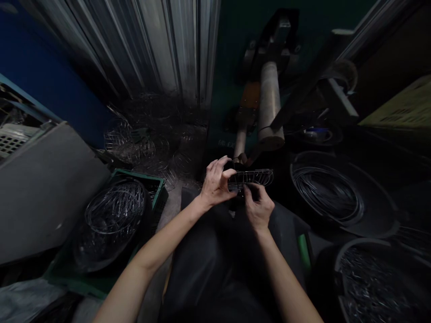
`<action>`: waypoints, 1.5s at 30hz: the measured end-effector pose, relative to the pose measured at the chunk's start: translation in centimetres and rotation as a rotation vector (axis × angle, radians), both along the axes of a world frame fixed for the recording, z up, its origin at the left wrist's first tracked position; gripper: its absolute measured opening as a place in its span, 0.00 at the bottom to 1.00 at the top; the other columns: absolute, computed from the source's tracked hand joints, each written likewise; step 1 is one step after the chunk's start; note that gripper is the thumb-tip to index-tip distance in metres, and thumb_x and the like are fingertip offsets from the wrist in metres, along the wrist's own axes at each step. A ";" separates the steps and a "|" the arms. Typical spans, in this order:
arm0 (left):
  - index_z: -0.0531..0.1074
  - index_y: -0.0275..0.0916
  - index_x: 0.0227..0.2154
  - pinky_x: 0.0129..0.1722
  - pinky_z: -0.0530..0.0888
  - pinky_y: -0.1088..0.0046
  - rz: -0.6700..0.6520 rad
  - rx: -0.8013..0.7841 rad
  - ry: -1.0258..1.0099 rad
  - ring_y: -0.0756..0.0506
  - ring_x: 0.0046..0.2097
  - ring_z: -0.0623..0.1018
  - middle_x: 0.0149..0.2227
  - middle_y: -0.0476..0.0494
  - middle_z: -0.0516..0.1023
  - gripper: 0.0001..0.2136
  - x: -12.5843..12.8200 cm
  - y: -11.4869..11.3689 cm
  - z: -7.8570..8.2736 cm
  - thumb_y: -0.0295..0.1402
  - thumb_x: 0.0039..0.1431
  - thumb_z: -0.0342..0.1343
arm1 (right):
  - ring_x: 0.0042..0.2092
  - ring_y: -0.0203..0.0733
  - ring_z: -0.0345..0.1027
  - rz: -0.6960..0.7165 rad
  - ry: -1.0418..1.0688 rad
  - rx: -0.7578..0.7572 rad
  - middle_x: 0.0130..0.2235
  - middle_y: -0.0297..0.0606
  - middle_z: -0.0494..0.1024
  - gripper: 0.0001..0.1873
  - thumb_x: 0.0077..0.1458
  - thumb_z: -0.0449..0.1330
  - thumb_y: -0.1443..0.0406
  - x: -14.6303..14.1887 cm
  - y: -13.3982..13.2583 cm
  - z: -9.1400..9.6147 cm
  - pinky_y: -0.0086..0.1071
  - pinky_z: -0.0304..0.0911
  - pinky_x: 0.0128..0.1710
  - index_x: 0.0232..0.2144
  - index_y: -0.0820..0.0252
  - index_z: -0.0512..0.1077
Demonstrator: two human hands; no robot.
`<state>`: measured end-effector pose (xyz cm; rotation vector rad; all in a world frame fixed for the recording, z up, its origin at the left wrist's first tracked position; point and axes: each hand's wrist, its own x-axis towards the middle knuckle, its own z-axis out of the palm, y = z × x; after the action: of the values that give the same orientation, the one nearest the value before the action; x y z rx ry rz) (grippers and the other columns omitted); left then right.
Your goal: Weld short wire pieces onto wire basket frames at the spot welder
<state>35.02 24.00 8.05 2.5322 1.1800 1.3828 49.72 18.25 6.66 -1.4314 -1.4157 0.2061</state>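
A small oval wire basket (252,178) is held in front of me, just below the nose of a machine with a thick metal roller (270,105). My left hand (217,181) grips the basket's left end with thumb and fingers curled over its rim. My right hand (257,206) pinches the basket's lower edge from underneath. My dark-clothed lap lies below both forearms.
A green crate (153,181) at the left holds stacked wire baskets (114,211), and more wire baskets (134,139) are piled behind it. A black tub with wire rings (328,193) sits at the right. Nearer right, a tub of small wire pieces (373,282). A grey panel (43,188) stands far left.
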 end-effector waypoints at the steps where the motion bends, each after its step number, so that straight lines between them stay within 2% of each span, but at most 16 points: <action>1: 0.59 0.42 0.43 0.57 0.62 0.56 0.000 -0.004 -0.001 0.40 0.59 0.66 0.55 0.35 0.64 0.23 0.0 0.1 0.0 0.37 0.43 0.61 | 0.33 0.36 0.71 0.001 0.004 0.006 0.33 0.36 0.76 0.09 0.58 0.57 0.60 0.0 0.1 0.0 0.29 0.66 0.37 0.34 0.60 0.72; 14: 0.59 0.43 0.42 0.55 0.63 0.56 -0.009 0.032 -0.016 0.39 0.60 0.65 0.56 0.35 0.63 0.22 0.5 0.9 0.2 0.35 0.44 0.60 | 0.35 0.38 0.71 -0.051 0.056 -0.011 0.34 0.38 0.76 0.11 0.58 0.57 0.58 -0.1 1.0 -1.0 0.31 0.66 0.39 0.34 0.61 0.71; 29: 0.59 0.43 0.42 0.55 0.63 0.56 -0.034 0.058 -0.015 0.39 0.60 0.64 0.56 0.35 0.63 0.21 0.4 1.9 0.2 0.36 0.46 0.60 | 0.35 0.38 0.71 -0.056 0.069 0.019 0.34 0.38 0.76 0.11 0.57 0.57 0.58 -0.4 1.9 -0.8 0.32 0.66 0.40 0.34 0.60 0.71; 36: 0.59 0.44 0.42 0.55 0.62 0.55 -0.031 0.045 0.003 0.39 0.60 0.64 0.56 0.36 0.63 0.21 0.4 2.1 0.1 0.36 0.46 0.60 | 0.35 0.39 0.71 -0.076 0.029 -0.020 0.34 0.39 0.76 0.12 0.58 0.55 0.57 -0.4 2.0 -0.8 0.33 0.67 0.40 0.35 0.60 0.70; 45: 0.58 0.43 0.42 0.55 0.61 0.55 -0.047 0.063 -0.007 0.38 0.61 0.64 0.56 0.36 0.63 0.21 0.4 2.5 -0.1 0.36 0.47 0.61 | 0.35 0.39 0.71 -0.041 -0.034 0.047 0.34 0.39 0.75 0.11 0.60 0.52 0.59 -0.1 2.4 -0.9 0.32 0.66 0.38 0.35 0.60 0.68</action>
<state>35.42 26.54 7.93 2.5765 1.0847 1.4398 49.67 20.63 5.75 -1.4296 -1.4086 0.1225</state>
